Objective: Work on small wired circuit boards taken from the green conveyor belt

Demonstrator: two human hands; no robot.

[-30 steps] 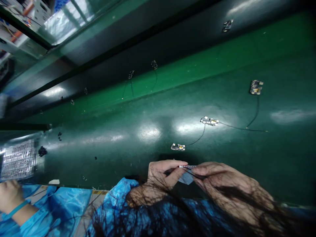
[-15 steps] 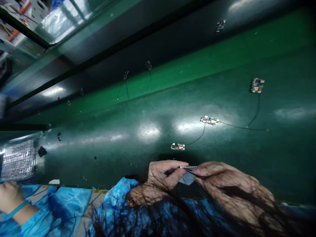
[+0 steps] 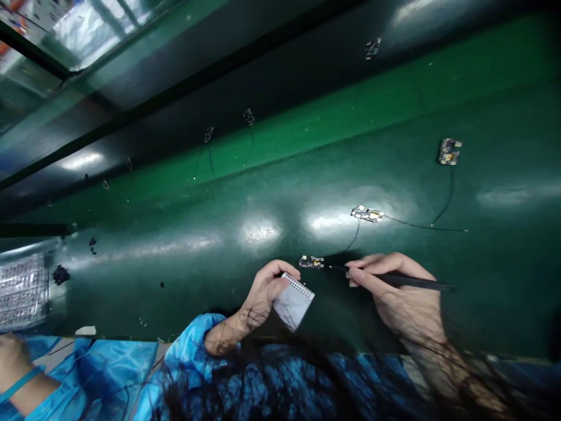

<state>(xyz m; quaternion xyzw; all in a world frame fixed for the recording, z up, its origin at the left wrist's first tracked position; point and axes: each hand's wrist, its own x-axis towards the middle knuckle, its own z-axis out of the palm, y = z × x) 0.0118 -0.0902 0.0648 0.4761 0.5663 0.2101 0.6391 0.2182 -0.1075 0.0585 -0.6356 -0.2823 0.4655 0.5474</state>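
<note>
My left hand (image 3: 265, 289) is closed on a small white sheet (image 3: 294, 307) with rows of dark marks along its upper edge. Black tweezers (image 3: 407, 280) are pinched in my right hand (image 3: 401, 289), slanting left. At their tip is a tiny pale speck, just right of a small circuit board (image 3: 311, 262) on the green bench. The tip and that board look slightly apart. Beyond lies a second board (image 3: 367, 214) with thin black cables. A third board (image 3: 449, 152) with a cable sits farther right.
More small boards (image 3: 249, 117) lie along the far strip of the bench (image 3: 280, 187). At the left are a clear tray (image 3: 24, 289) of small parts and a dark heap of bits (image 3: 61, 275). A co-worker's hand (image 3: 15, 356) with a blue wristband rests at the left edge.
My hands have come apart. The left has moved left with the sheet, now tilted and more exposed. The right has swung the tweezers from the sheet to beside the nearest board.
</note>
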